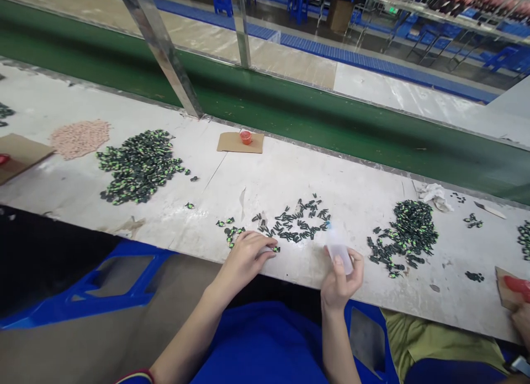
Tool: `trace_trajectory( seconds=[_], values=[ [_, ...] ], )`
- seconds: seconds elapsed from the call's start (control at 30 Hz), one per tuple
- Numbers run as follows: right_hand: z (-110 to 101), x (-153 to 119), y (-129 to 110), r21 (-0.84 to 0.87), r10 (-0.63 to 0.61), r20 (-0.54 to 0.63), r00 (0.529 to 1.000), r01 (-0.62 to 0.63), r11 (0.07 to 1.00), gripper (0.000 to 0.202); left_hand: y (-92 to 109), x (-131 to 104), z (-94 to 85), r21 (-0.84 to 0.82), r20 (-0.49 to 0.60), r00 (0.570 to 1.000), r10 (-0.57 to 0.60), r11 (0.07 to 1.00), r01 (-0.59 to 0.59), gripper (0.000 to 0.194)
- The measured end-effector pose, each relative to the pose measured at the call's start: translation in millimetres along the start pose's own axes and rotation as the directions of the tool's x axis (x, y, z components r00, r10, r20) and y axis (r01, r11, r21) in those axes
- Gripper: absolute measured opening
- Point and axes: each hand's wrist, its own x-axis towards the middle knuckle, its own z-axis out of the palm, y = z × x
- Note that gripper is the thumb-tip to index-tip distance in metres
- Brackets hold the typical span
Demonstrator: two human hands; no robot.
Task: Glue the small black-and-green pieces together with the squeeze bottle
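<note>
My left hand (248, 254) is closed in a pinch near the table's front edge, and a small black-and-green part (276, 249) shows at its fingertips. Wrapped in the fingers of my right hand (343, 279) is a translucent white squeeze bottle (338, 250), its bluish tip pointing up and away from me. Loose black pieces (296, 227) lie scattered on the table between and beyond my hands. Several black-and-green parts (230, 232) sit just left of my left hand, some partly hidden behind it.
A large heap of black-and-green parts (143, 166) and a pile of pinkish pieces (80, 138) lie left. A red cup (245, 137) stands on cardboard (227, 142). At right are a dark heap (414, 227), crumpled tissue (434, 196), a blade (491, 210) and another person's hand (521, 320).
</note>
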Motion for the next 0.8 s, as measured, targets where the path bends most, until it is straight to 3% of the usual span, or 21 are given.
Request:
trace_trajectory(
  seconds=[0.13, 0.23, 0.4, 0.47, 0.53, 0.6, 0.67, 0.73, 0.8],
  values=[
    [-3.2, 24.5, -5.2, -0.057, -0.017, -0.017, 1.0, 0.016, 0.998, 0.046, -7.6, -0.6, -12.4, 0.038, -0.097, 0.995, -0.039, 0.998, 0.043, 0.015],
    [-5.5, 39.6, -3.8, -0.243, -0.02, -0.064, 0.998, 0.004, 0.97, 0.051, -16.0, 2.8, -17.4, 0.111, -0.213, 0.974, -0.076, 0.989, 0.102, 0.019],
    [-9.1, 46.1, 1.4, -0.362, 0.023, -0.024, 0.999, -0.03, 0.931, 0.06, -22.2, 11.4, -11.9, 0.235, -0.187, 0.981, -0.042, 0.968, 0.086, 0.018],
    [-11.2, 41.7, 0.0, -0.383, -0.046, 0.0, 0.999, 0.042, 0.923, 0.069, -22.3, 13.3, -8.7, 0.266, -0.171, 0.985, -0.014, 0.962, 0.06, 0.019],
    [-13.6, 33.5, -3.8, -0.417, -0.197, -0.019, 0.98, 0.171, 0.892, 0.072, -21.1, 13.6, -7.3, 0.285, -0.164, 0.986, 0.006, 0.958, 0.041, 0.019],
    [-14.7, 22.8, -8.7, -0.437, -0.367, -0.044, 0.929, 0.312, 0.844, 0.059, -18.4, 12.2, -7.9, 0.294, -0.159, 0.987, 0.012, 0.955, 0.035, 0.018],
    [-12.0, 11.6, -13.6, -0.418, -0.464, 0.028, 0.885, 0.432, 0.799, 0.034, -14.8, 9.7, -9.4, 0.291, -0.154, 0.988, 0.014, 0.956, 0.032, 0.017],
    [-4.1, 2.6, -17.8, -0.366, -0.448, 0.211, 0.869, 0.495, 0.788, 0.012, -11.8, 7.1, -9.8, 0.289, -0.159, 0.987, 0.015, 0.957, 0.032, 0.014],
    [8.2, -2.6, -20.5, -0.314, -0.35, 0.392, 0.851, 0.481, 0.818, 0.005, -11.1, 6.0, -7.8, 0.298, -0.178, 0.984, 0.017, 0.954, 0.037, 0.013]
  ],
)
